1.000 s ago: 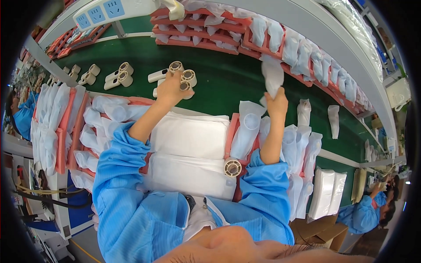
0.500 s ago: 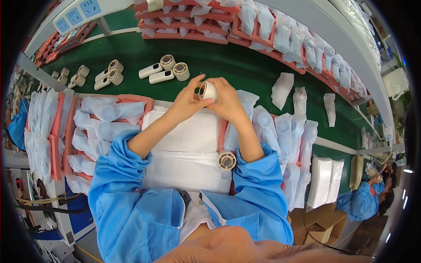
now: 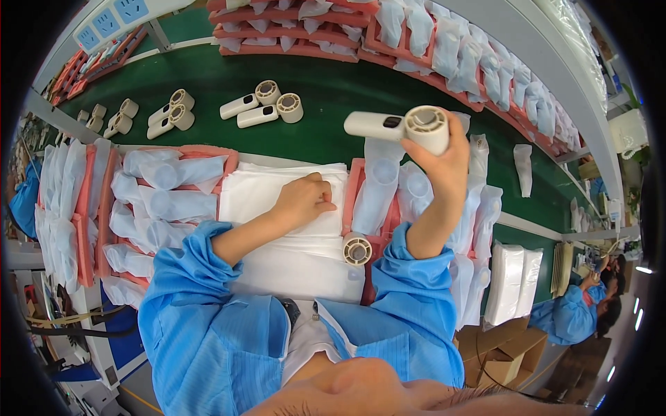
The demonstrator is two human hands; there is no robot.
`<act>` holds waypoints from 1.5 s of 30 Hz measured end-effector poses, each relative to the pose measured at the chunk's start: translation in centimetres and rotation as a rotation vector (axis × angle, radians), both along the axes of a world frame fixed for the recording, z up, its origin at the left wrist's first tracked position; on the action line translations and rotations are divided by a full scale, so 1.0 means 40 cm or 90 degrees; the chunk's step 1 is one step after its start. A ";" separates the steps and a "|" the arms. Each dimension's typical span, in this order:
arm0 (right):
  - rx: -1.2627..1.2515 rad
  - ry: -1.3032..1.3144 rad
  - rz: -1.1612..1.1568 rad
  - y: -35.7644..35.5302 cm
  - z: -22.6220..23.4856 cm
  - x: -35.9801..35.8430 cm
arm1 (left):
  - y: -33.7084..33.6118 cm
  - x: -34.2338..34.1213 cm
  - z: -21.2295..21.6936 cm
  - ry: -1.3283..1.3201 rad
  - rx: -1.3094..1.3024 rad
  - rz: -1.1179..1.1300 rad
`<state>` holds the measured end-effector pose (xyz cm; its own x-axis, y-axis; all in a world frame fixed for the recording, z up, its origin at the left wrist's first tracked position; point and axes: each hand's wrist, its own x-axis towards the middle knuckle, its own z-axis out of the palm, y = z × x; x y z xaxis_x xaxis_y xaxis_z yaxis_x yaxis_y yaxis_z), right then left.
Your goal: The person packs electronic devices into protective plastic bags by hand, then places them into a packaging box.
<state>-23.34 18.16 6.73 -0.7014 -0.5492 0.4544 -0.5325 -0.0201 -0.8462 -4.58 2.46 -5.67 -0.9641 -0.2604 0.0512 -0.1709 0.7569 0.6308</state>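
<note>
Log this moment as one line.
right hand: holds fan | left hand: over white stack | other fans: on green bench

A factory packing workshop, as I see it from the near side of my long green worktop (image 3: 326, 135).

Along the far edge of the worktop I have stacked pink trays (image 3: 312, 55) crammed with pieces in pale bags, and across it to the left matching white handheld fans (image 3: 258, 116) lie in small groups. Over the worktop's near edge, in front of me, sits a pile of thin white wrappers (image 3: 253, 191). Above it runs a grey metal frame (image 3: 534, 62) with a power strip (image 3: 104, 24), and beyond its right end a co-worker (image 3: 565, 319) wears blue like mine.
</note>
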 end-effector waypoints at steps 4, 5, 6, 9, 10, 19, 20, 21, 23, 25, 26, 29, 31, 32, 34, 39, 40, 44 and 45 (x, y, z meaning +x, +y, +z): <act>0.003 -0.067 0.095 0.050 0.020 -0.006 | -0.042 -0.003 -0.012 0.024 0.153 -0.025; 0.006 -0.056 0.129 0.054 0.022 -0.006 | -0.051 -0.004 -0.011 0.030 0.221 -0.028; 0.008 -0.043 0.164 0.057 0.024 -0.005 | -0.060 -0.004 -0.008 0.036 0.289 -0.031; 0.057 -0.023 0.229 0.055 0.024 0.004 | -0.088 0.001 0.058 0.007 0.393 0.013; 0.083 -0.013 0.261 0.051 0.024 0.008 | -0.094 0.006 0.087 -0.007 0.446 0.035; 0.064 0.149 0.331 -0.038 0.016 0.080 | -0.080 0.036 0.263 0.308 0.601 0.055; 0.026 0.132 0.322 -0.028 0.019 0.074 | -0.082 0.038 0.270 0.327 0.577 0.043; -0.012 0.115 0.313 -0.013 0.022 0.066 | -0.084 0.039 0.275 0.345 0.553 0.031; -0.099 0.070 0.307 0.031 0.033 0.045 | -0.088 0.041 0.277 0.367 0.528 0.020; -0.147 0.047 0.308 0.071 0.044 0.025 | -0.096 0.044 0.264 0.322 0.486 0.030; -0.188 0.052 0.298 0.085 0.045 0.017 | -0.096 0.043 0.263 0.299 0.464 0.033; -0.273 0.062 0.280 0.095 0.047 0.017 | -0.086 0.040 0.265 0.267 0.483 0.050; -0.233 0.055 0.266 0.084 0.044 0.034 | -0.083 0.037 0.266 0.251 0.492 0.060; -0.213 0.052 0.259 0.079 0.044 0.041 | -0.081 0.036 0.268 0.241 0.498 0.067; -0.207 0.081 0.274 0.076 0.043 0.043 | -0.078 0.031 0.276 0.221 0.510 0.078; -0.179 0.129 0.348 0.052 0.034 0.052 | -0.076 0.043 0.299 0.186 0.563 0.058; -0.173 0.124 0.369 0.045 0.034 0.055 | -0.076 0.045 0.304 0.197 0.560 0.065; -0.079 0.163 0.470 0.013 0.044 0.068 | -0.068 0.052 0.308 0.232 0.567 0.068; -0.079 0.163 0.470 0.004 0.044 0.077 | -0.065 0.053 0.307 0.243 0.582 0.055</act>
<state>-20.26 18.32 8.48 -0.0407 -0.7667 0.6407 -0.5226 -0.5302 -0.6676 -2.46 -0.13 6.62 -0.9004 -0.4237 0.0988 0.1335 -0.0531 0.9896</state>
